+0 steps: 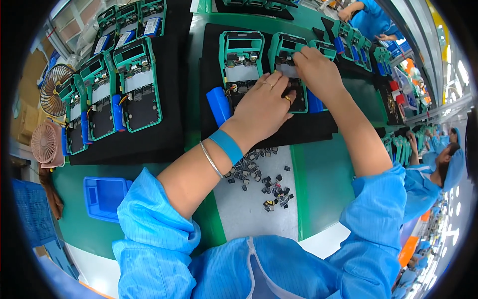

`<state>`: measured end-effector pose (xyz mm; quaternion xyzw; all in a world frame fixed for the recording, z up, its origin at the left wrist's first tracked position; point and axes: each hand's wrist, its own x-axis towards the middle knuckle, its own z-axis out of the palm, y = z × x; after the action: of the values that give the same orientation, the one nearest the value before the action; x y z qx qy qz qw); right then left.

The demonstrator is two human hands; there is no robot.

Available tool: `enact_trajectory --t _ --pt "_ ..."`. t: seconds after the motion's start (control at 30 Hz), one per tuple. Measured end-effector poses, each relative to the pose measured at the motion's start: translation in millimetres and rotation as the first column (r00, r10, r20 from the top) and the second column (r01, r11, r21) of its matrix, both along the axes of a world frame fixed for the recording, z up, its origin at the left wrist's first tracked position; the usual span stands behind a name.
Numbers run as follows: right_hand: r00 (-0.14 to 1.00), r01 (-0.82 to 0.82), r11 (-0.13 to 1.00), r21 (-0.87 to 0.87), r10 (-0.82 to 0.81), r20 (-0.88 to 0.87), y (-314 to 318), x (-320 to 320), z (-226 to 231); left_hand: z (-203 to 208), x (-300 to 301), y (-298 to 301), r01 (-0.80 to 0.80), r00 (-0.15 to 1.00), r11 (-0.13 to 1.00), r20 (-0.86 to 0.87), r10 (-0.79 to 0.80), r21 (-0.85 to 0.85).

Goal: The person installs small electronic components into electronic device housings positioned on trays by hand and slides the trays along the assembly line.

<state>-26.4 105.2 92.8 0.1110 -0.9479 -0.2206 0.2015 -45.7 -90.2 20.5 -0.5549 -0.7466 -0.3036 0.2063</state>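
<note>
At my far left stands a pink fan [45, 143], then a blue bin [102, 212] and a row of green cases [141, 107]. A blue battery [218, 105] lies near my left hand [264, 102], above scattered dark bits [256, 174]. My left fingers curl over the open case [288, 45] on black cloth [303, 130]; my right hand [317, 72] bends down onto its middle. I can't tell what either pinches.

No readable text or signs

Bin [102, 214] left of loose parts [278, 190], housings [139, 102] behind both
</note>
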Motion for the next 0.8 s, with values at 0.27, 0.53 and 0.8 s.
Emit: enact_trajectory --t 0.27,0.53,0.8 --pt "0.982 -0.145 0.916 -0.374 0.085 -0.171 -29 43 -8 -9 -7 0 -0.003 1.000 1.000 -0.014 0.003 0.006" --pt "0.920 0.048 0.704 -0.708 0.246 0.307 -96 199 -54 -4 -6 4 -0.020 0.998 1.000 -0.064 0.020 0.006" --pt "0.945 0.041 0.802 -0.596 0.163 0.284 -117 209 -81 -5 -2 3 -0.024 0.997 1.000 -0.069 0.024 -0.011"
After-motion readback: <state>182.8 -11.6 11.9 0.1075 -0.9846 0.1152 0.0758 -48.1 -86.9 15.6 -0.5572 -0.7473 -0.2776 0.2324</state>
